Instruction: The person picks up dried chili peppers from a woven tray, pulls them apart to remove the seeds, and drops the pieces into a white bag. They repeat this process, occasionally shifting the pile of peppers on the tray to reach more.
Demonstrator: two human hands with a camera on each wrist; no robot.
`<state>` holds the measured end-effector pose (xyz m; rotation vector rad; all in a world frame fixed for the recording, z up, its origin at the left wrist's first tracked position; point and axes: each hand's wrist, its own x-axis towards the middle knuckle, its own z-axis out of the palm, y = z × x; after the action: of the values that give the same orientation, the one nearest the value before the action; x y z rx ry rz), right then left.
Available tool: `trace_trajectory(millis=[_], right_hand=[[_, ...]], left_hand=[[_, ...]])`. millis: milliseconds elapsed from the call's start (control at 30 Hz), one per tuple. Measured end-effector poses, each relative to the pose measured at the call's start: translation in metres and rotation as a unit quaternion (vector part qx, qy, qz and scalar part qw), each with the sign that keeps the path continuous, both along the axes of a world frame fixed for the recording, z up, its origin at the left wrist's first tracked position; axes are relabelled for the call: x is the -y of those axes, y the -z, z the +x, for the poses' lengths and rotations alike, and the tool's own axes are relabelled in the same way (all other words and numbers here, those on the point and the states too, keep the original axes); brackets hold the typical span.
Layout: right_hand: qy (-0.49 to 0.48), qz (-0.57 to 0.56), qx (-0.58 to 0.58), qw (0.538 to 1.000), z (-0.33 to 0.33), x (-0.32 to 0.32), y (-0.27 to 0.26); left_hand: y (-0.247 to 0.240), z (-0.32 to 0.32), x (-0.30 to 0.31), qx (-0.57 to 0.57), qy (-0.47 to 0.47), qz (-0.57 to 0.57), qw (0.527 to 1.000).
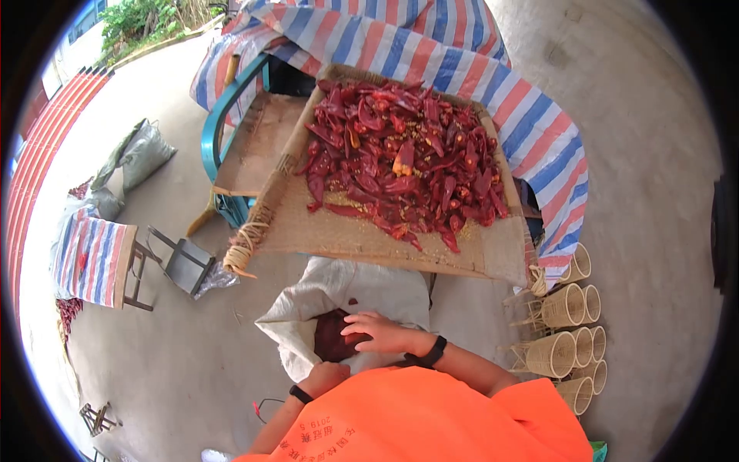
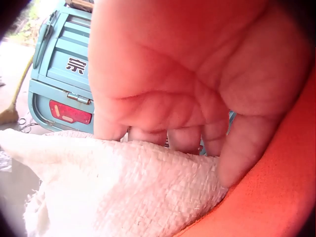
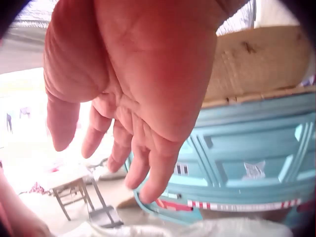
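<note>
A white woven sack (image 1: 385, 289) lies with its mouth spread, dark red contents (image 1: 331, 339) inside. My left hand (image 1: 325, 377) grips the sack's near edge; in the left wrist view the fingers of that hand (image 2: 177, 79) curl over the white weave (image 2: 128, 187). Over the sack's mouth is my right hand (image 1: 381, 335), its fingers spread and relaxed; nothing shows in that hand (image 3: 133, 84) in the right wrist view. Beyond the sack, a tray (image 1: 308, 227) bears a heap of red chili peppers (image 1: 400, 162).
A teal vehicle (image 3: 237, 148) stands behind the tray, partly under a striped sheet (image 1: 546, 154). Several woven baskets (image 1: 550, 354) lie at the right. To the left are a dark chair (image 1: 188, 266), a striped-covered stand (image 1: 92, 258) and a full sack (image 1: 146, 158).
</note>
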<state>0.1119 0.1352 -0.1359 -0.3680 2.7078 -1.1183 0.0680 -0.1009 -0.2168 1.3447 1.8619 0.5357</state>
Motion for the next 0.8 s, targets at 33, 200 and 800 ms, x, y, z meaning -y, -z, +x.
trace_trajectory(millis=[33,200,800], right_hand=[[0.011,-0.034,0.015,0.999,-0.006,-0.002,-0.018],[0.118,-0.07,-0.007,0.991,-0.032,-0.038,-0.167],[0.268,0.498,-0.157,0.81,-0.262,-0.13,-0.21]], left_hand=[[-0.01,-0.002,0.0,0.005,-0.009,0.008,1.0],[-0.007,-0.004,-0.003,-0.043,0.025,-0.019,0.999],[0.026,-0.002,0.018,0.011,-0.089,0.002,0.996]])
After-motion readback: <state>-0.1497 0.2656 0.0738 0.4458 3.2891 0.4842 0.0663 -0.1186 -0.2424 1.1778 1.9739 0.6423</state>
